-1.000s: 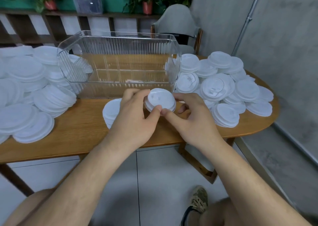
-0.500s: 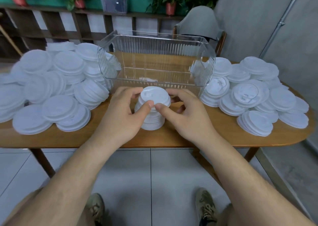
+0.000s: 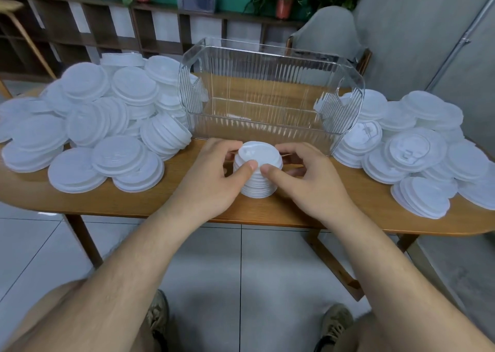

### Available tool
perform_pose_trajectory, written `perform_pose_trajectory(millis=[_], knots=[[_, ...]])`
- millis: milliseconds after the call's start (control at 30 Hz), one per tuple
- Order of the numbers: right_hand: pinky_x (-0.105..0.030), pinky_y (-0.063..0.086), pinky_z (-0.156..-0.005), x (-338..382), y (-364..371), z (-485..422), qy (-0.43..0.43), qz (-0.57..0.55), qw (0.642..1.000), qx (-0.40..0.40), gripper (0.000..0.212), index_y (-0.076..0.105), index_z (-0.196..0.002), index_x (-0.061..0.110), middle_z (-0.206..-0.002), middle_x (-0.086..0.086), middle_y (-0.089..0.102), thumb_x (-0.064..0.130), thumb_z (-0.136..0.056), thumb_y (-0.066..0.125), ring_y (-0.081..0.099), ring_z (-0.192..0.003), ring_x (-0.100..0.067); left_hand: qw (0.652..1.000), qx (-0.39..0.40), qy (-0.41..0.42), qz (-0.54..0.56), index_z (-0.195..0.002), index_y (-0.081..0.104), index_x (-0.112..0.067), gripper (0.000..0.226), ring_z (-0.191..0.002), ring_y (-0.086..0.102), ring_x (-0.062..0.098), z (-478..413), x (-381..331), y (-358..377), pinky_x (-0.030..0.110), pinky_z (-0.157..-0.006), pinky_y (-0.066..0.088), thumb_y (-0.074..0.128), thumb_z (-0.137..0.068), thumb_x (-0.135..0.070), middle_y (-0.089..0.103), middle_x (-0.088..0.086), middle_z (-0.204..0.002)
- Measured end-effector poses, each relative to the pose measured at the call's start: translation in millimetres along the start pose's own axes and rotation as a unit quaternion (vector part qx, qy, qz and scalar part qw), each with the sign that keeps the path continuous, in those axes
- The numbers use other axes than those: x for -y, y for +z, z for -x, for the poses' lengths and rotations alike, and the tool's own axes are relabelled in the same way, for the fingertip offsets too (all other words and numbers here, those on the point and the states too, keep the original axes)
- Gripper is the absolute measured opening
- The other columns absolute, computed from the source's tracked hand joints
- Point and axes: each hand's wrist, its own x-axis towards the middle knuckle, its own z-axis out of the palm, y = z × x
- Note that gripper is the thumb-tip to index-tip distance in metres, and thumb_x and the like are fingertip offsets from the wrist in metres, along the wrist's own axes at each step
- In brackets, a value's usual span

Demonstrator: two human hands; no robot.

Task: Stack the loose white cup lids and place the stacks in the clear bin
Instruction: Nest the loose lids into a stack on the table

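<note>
Both hands grip one stack of white lids (image 3: 258, 176) that stands on the desk (image 3: 187, 200). The left hand (image 3: 211, 180) and the right hand (image 3: 308, 181) curl round it from either side, thumbs pressed side by side on its near face just under the top lid. Most of the fingers pass behind the stack, so how they sit on its far side is hidden, and the number of lids in it is hard to make out. The clear bin (image 3: 270, 130) stands just beyond the hands, its near wall close behind the stack. Its ribbed walls blur the lids seen through both ends. To the left of the left hand lies a big heap of loose lids (image 3: 107, 126), cut off by the picture's edge. To the right of the right hand a second heap (image 3: 407, 152) also runs out of view. A bare strip of desk lies between each hand and the heap on its side. The stack stands near the desk's front edge, and both wrists hang over that edge. The nearest lids of the right heap reach almost to it.
</note>
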Motion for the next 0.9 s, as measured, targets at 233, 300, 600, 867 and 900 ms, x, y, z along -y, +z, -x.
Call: perform_pose_trajectory(millis=[233, 300, 600, 867, 900], knots=[[-0.013, 0.052, -0.076, -1.3, 2.3, 3.5, 0.000, -0.013, 1.000, -0.001, 0.039, 0.069, -0.120, 0.023, -0.116, 0.013, 0.061, 0.034, -0.085, 0.079, 0.062, -0.104, -0.001, 1.000, 0.025, 0.000, 0.007, -0.128, 0.059, -0.027, 0.038, -0.114, 0.052, -0.008, 1.7, 2.4, -1.1, 0.018, -0.094, 0.048, 0.067, -0.093, -0.038, 0.052, -0.013, -0.125], [-0.014, 0.052, -0.076, -1.9, 3.7, 4.0, 0.004, -0.016, 1.000, 0.005, 0.039, 0.069, -0.119, 0.023, -0.116, 0.013, 0.061, 0.034, -0.084, 0.080, 0.062, -0.103, -0.001, 0.999, 0.040, 0.000, 0.003, -0.130, 0.058, -0.028, 0.040, -0.116, 0.052, -0.006, 2.6, 4.1, -2.4, 0.021, -0.096, 0.049, 0.067, -0.092, -0.039, 0.051, -0.014, -0.127], [-0.015, 0.052, -0.081, -2.2, 2.3, 6.3, -0.010, 0.017, 1.000, -0.009, 0.051, 0.061, -0.133, 0.020, -0.122, 0.013, 0.057, 0.043, -0.089, 0.070, 0.059, -0.105, 0.001, 0.999, 0.002, 0.012, -0.037, -0.137, 0.050, -0.028, 0.048, -0.119, 0.048, -0.007, 9.6, -3.2, -3.2, 0.010, -0.100, 0.037, 0.063, -0.093, -0.044, 0.047, -0.015, -0.131], [-0.021, 0.047, -0.083, -7.5, -34.7, 21.2, -0.072, 0.120, 0.987, -0.084, 0.040, 0.062, -0.131, 0.019, -0.115, 0.009, 0.061, 0.038, -0.097, 0.059, 0.057, -0.104, -0.005, 0.977, -0.045, 0.170, -0.117, -0.135, 0.058, -0.016, 0.039, -0.127, 0.046, 0.009, 15.2, -53.3, 35.6, 0.030, -0.110, 0.036, 0.059, -0.099, -0.030, 0.052, -0.008, -0.132], [-0.020, 0.045, -0.086, -10.1, -42.7, 25.0, -0.070, 0.141, 0.983, -0.095, 0.039, 0.062, -0.132, 0.020, -0.116, 0.008, 0.062, 0.036, -0.097, 0.060, 0.057, -0.106, -0.006, 0.977, -0.036, 0.175, -0.120, -0.137, 0.057, -0.016, 0.039, -0.128, 0.046, 0.009, 14.0, -58.6, 44.5, 0.032, -0.111, 0.037, 0.059, -0.100, -0.029, 0.052, -0.008, -0.134]])
